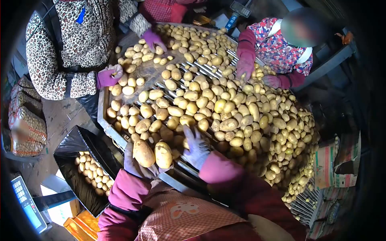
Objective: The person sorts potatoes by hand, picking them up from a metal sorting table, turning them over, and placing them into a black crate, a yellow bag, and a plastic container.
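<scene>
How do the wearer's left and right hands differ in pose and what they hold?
The left hand supports two large potatoes; the right hand is at the loose potatoes, and whether it grips one is unclear.
The left hand is turned up beneath its load, while the right hand shows its back to the camera.
Both wear gloves and have pinkish-purple sleeves.

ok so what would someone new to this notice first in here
Probably the heap of potatoes covering much of the barred table and spreading down the right side. Next, two large potatoes in the gloved left hand, below centre. Then the black-lined container at lower left, holding more potatoes.
</scene>
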`<control>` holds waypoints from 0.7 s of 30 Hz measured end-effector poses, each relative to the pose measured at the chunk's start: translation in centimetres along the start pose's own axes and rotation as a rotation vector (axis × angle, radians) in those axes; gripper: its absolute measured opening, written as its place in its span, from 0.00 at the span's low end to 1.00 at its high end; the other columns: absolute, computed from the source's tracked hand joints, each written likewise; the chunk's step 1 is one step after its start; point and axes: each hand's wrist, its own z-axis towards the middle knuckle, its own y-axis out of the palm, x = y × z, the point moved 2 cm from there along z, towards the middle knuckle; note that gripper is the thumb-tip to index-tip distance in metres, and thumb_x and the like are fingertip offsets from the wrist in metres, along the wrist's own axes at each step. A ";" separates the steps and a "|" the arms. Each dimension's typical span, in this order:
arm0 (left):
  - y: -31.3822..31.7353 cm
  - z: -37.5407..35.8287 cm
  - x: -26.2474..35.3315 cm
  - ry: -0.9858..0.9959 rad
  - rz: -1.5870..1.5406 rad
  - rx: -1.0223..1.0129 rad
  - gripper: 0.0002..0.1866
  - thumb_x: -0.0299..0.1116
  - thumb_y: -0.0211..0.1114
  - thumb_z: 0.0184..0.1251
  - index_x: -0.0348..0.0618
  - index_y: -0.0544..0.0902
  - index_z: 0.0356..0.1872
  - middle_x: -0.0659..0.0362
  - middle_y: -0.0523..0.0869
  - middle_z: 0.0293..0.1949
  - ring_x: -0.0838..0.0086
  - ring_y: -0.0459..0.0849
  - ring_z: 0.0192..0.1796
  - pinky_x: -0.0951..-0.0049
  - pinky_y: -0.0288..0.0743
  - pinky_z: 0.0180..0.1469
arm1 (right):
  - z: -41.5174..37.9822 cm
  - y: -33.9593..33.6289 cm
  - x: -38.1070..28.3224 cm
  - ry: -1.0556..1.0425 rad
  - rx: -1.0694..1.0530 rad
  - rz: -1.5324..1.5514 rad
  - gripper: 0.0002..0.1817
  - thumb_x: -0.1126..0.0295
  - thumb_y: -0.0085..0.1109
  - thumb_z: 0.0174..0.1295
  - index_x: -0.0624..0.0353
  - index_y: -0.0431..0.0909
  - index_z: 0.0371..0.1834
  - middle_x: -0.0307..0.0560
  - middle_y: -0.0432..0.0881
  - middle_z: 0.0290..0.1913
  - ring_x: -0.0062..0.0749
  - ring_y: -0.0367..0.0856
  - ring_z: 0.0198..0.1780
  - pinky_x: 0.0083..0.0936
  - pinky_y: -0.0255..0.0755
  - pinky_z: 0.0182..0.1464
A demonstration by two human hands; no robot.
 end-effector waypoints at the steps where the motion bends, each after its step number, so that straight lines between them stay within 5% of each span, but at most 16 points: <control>1: -0.3 -0.1 0.0 -0.039 0.036 -0.060 0.32 0.65 0.53 0.59 0.58 0.72 0.59 0.62 0.76 0.58 0.60 0.74 0.60 0.35 0.66 0.56 | 1.6 1.1 -0.1 -0.004 0.006 0.028 0.42 0.63 0.61 0.52 0.48 0.52 0.71 0.69 0.56 0.67 0.66 0.59 0.65 0.47 0.57 0.66; 2: -1.0 -0.2 0.0 -0.019 0.045 -0.032 0.33 0.66 0.53 0.59 0.57 0.72 0.59 0.62 0.75 0.58 0.59 0.73 0.60 0.34 0.66 0.55 | 3.7 5.1 1.2 -0.086 0.170 -0.005 0.42 0.65 0.62 0.52 0.48 0.52 0.71 0.71 0.57 0.66 0.66 0.60 0.65 0.45 0.57 0.67; 3: -1.5 -0.2 0.0 0.001 0.054 -0.001 0.34 0.66 0.53 0.59 0.57 0.71 0.60 0.61 0.75 0.59 0.58 0.73 0.61 0.33 0.66 0.55 | 5.6 7.3 1.5 0.158 0.256 0.515 0.42 0.63 0.64 0.51 0.47 0.53 0.70 0.71 0.57 0.66 0.66 0.61 0.64 0.45 0.58 0.66; 5: -1.2 -0.2 0.1 -0.002 0.108 0.010 0.35 0.66 0.53 0.59 0.55 0.71 0.60 0.60 0.75 0.59 0.58 0.73 0.61 0.32 0.66 0.54 | 7.6 3.2 -2.6 -0.071 0.030 -0.014 0.42 0.58 0.65 0.52 0.46 0.55 0.70 0.68 0.59 0.66 0.61 0.62 0.64 0.43 0.58 0.66; 6: -1.2 -0.3 0.0 -0.008 0.153 0.027 0.35 0.66 0.53 0.59 0.54 0.70 0.61 0.59 0.75 0.58 0.57 0.73 0.61 0.32 0.66 0.54 | 8.8 3.8 -3.3 -0.130 0.127 0.073 0.41 0.57 0.65 0.53 0.45 0.55 0.70 0.67 0.61 0.65 0.60 0.63 0.63 0.43 0.59 0.65; 7: -1.4 -0.4 0.0 -0.003 0.122 0.080 0.36 0.66 0.53 0.59 0.51 0.69 0.61 0.57 0.75 0.58 0.56 0.73 0.61 0.32 0.67 0.54 | 9.3 2.7 -4.9 -0.186 0.223 0.165 0.41 0.57 0.64 0.54 0.45 0.55 0.70 0.65 0.62 0.64 0.59 0.65 0.63 0.43 0.60 0.65; 8: -1.5 -0.5 -0.1 0.000 0.110 0.081 0.37 0.66 0.54 0.59 0.51 0.69 0.62 0.57 0.75 0.58 0.56 0.73 0.60 0.32 0.67 0.54 | 10.0 1.2 -4.8 -0.169 -0.019 0.309 0.40 0.57 0.64 0.55 0.47 0.56 0.70 0.64 0.65 0.63 0.55 0.66 0.63 0.42 0.61 0.64; 11: -1.0 -0.6 0.0 0.007 0.155 0.067 0.36 0.64 0.55 0.59 0.52 0.68 0.63 0.56 0.76 0.58 0.56 0.74 0.60 0.33 0.66 0.55 | 12.5 -0.3 -0.5 -0.226 -0.059 0.907 0.33 0.61 0.61 0.61 0.59 0.60 0.67 0.53 0.66 0.66 0.36 0.67 0.63 0.28 0.63 0.63; 12: -1.2 -0.6 0.0 0.026 0.132 0.094 0.36 0.63 0.56 0.59 0.52 0.68 0.63 0.56 0.76 0.58 0.56 0.74 0.60 0.33 0.65 0.57 | 12.8 -2.6 0.9 -0.189 0.117 0.903 0.29 0.64 0.60 0.62 0.62 0.63 0.65 0.50 0.70 0.63 0.33 0.70 0.60 0.27 0.65 0.60; 13: -1.6 -0.8 -0.1 0.038 0.109 0.128 0.36 0.63 0.56 0.59 0.52 0.68 0.63 0.56 0.76 0.57 0.56 0.74 0.60 0.34 0.64 0.58 | 13.4 -5.1 3.1 -0.059 0.118 1.071 0.28 0.65 0.62 0.59 0.60 0.66 0.61 0.48 0.77 0.46 0.32 0.75 0.42 0.27 0.74 0.45; 14: -2.3 -0.5 0.0 0.038 0.078 0.147 0.36 0.62 0.56 0.59 0.52 0.67 0.64 0.56 0.76 0.57 0.55 0.74 0.60 0.36 0.62 0.61 | 14.7 -6.3 6.8 -0.199 0.331 0.667 0.26 0.62 0.61 0.58 0.61 0.68 0.58 0.50 0.78 0.43 0.38 0.77 0.41 0.31 0.74 0.45; 16: -3.0 -0.3 0.3 0.080 0.180 0.079 0.36 0.62 0.56 0.60 0.54 0.65 0.66 0.55 0.74 0.59 0.54 0.72 0.61 0.39 0.61 0.63 | 14.0 -8.9 10.6 -0.042 0.401 0.032 0.28 0.53 0.61 0.54 0.57 0.72 0.54 0.61 0.77 0.49 0.53 0.77 0.49 0.40 0.71 0.51; 17: -3.0 -0.4 0.2 0.111 0.271 0.015 0.37 0.62 0.55 0.60 0.55 0.63 0.67 0.54 0.72 0.61 0.54 0.70 0.63 0.41 0.60 0.64 | 15.0 -7.8 13.1 0.167 0.124 -0.079 0.26 0.51 0.58 0.55 0.55 0.74 0.53 0.60 0.78 0.50 0.52 0.76 0.52 0.39 0.70 0.55; 20: 0.0 -0.8 -0.5 -0.013 0.091 -0.032 0.37 0.62 0.53 0.61 0.55 0.63 0.68 0.54 0.71 0.63 0.54 0.68 0.65 0.40 0.59 0.65 | 15.2 -8.3 9.1 0.093 -0.132 -0.261 0.29 0.44 0.46 0.59 0.51 0.74 0.56 0.53 0.79 0.51 0.47 0.77 0.54 0.37 0.70 0.56; 21: -1.1 -0.6 -0.4 -0.020 -0.011 -0.017 0.36 0.62 0.52 0.62 0.55 0.63 0.67 0.55 0.72 0.62 0.54 0.69 0.64 0.39 0.58 0.64 | 15.9 -6.3 9.7 0.008 -0.120 -0.091 0.29 0.45 0.47 0.59 0.49 0.72 0.59 0.56 0.76 0.57 0.51 0.74 0.57 0.39 0.67 0.58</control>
